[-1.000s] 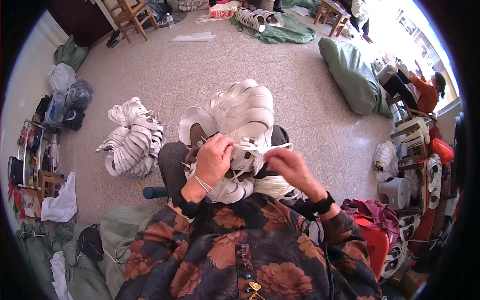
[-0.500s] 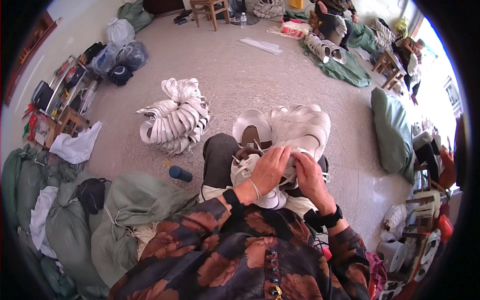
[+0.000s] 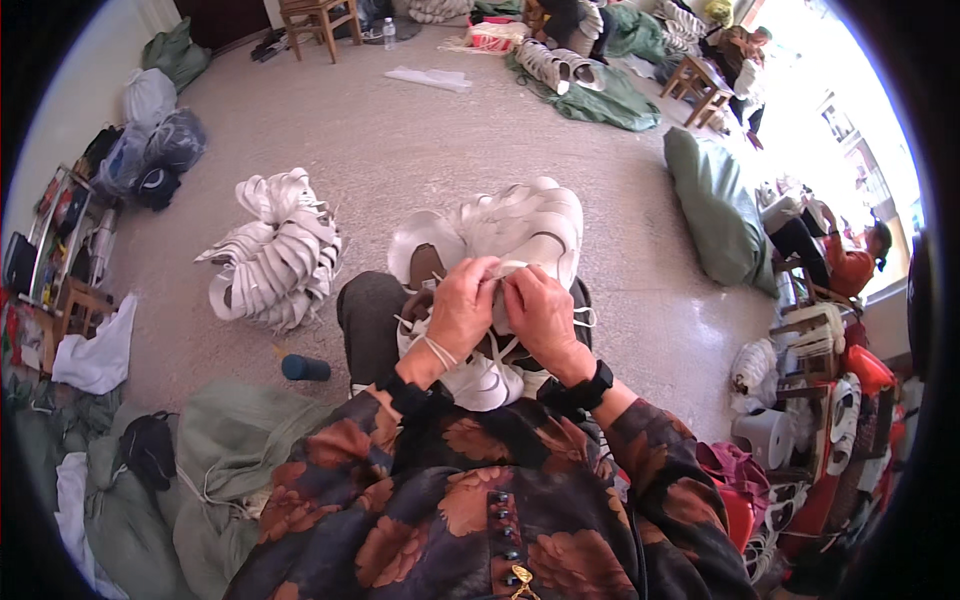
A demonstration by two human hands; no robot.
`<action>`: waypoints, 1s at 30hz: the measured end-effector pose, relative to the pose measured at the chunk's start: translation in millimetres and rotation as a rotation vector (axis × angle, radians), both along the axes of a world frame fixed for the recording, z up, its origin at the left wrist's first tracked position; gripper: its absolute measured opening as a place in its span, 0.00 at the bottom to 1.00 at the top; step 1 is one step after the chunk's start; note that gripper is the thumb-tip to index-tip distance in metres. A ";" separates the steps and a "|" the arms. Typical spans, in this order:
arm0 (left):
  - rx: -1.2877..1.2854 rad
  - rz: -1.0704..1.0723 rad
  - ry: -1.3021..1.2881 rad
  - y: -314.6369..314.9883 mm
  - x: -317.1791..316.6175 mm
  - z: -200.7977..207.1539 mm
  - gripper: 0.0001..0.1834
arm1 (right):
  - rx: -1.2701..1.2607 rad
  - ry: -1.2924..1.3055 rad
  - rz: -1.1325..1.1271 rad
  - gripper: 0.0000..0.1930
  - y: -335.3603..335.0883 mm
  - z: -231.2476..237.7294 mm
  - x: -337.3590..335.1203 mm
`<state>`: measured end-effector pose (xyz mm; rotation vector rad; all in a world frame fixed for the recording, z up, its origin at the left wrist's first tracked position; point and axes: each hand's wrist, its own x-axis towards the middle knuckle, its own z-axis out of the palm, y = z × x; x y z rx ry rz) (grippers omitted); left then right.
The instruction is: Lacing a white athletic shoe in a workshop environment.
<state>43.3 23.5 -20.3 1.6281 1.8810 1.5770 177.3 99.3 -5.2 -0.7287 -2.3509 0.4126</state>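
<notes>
A white lace-up shoe or shoe upper point(image 3: 484, 386) rests on my lap, with its brown inside partly showing. Above it, my left hand point(image 3: 460, 312) is closed in a pinch on a white shoelace point(image 3: 511, 266). My right hand point(image 3: 545, 318) pinches the same lace close beside the left, the fingertips nearly meeting. Another loop of lace hangs past the right wrist. Just beyond my hands lies a fanned stack of white shoe uppers point(image 3: 535, 215), one with a brown lining turned toward me. My fingers hide part of the shoe's opening.
Another pile of white uppers point(image 3: 280, 250) stands on the floor at left, near a dark blue cylinder point(image 3: 305, 368). Green sacks point(image 3: 240, 440) crowd the lower left. At right lie a long green sack point(image 3: 715, 210) and a cluttered rack. Other people sit farther off.
The whole view has shifted, so the floor and piles appear farther left and higher. My hands have risen slightly from the shoe, and a lace now shows between the fingertips.
</notes>
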 end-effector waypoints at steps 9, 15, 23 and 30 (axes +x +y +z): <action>-0.069 -0.024 -0.077 -8.7 0.3 -2.1 0.13 | -0.563 -0.355 -0.460 0.09 39.1 -45.3 246.8; -0.082 -0.089 -0.090 -0.3 -3.1 6.7 0.16 | -0.434 -0.749 -0.732 0.13 45.8 -117.2 398.2; -0.220 -0.298 -0.089 7.9 -18.3 19.0 0.07 | -0.464 -0.054 0.104 0.08 21.8 -3.8 121.6; -0.299 -0.262 -0.133 13.1 -19.3 22.2 0.09 | -0.693 -0.029 0.118 0.09 15.1 -2.5 77.0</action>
